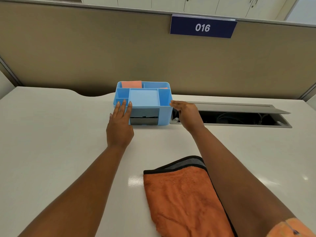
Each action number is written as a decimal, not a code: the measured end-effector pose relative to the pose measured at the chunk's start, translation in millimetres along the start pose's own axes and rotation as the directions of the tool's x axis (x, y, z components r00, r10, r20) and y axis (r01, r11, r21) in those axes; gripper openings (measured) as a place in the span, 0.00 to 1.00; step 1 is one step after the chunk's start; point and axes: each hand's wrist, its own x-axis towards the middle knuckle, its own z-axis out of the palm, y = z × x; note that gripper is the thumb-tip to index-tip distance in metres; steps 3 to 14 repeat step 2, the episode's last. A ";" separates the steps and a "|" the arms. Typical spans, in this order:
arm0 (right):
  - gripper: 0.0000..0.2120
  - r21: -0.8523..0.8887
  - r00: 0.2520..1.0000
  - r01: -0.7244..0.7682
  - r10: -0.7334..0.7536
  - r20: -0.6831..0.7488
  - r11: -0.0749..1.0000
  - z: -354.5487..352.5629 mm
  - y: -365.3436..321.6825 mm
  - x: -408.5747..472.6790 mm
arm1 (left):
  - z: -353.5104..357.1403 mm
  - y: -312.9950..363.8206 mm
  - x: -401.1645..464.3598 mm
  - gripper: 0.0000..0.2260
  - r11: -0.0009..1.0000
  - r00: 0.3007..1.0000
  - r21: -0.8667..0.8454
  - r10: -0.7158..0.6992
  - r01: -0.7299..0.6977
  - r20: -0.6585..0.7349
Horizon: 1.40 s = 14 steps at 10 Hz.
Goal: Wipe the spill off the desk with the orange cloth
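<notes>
The orange cloth, edged in black with a grey underside showing at its folded far corner, lies flat on the white desk near me, partly under my right forearm. Both hands are stretched out to a blue desk organiser at the back of the desk. My left hand rests flat against its front left corner, fingers spread. My right hand touches its right side with the fingertips. Neither hand holds the cloth. No spill can be made out on the desk; only glare patches show beside the cloth.
The organiser holds pink-orange notes in its rear compartment. An open cable tray with a raised lid is sunk into the desk right of the organiser. A beige partition with a blue "016" sign closes the back.
</notes>
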 end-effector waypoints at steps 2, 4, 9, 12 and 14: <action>0.28 0.004 1.000 0.002 -0.002 0.025 1.000 -4.8 -6.4 -11.2 | -7.7 5.9 2.1 0.33 0.997 0.994 0.008 -0.076 0.076 0.083; 0.28 0.004 1.000 0.002 -0.002 0.025 1.000 -4.8 -6.4 -11.2 | -7.7 5.9 2.1 0.33 0.997 0.994 0.008 -0.076 0.076 0.083; 0.28 0.004 1.000 0.002 -0.002 0.025 1.000 -4.8 -6.4 -11.2 | -7.7 5.9 2.1 0.33 0.997 0.994 0.008 -0.076 0.076 0.083; 0.28 0.004 1.000 0.002 -0.002 0.025 1.000 -4.8 -6.4 -11.2 | -7.7 5.9 2.1 0.33 0.997 0.994 0.008 -0.076 0.076 0.083; 0.28 0.004 1.000 0.002 -0.002 0.025 1.000 -4.8 -6.4 -11.2 | -7.7 5.9 2.1 0.33 0.997 0.994 0.008 -0.076 0.076 0.083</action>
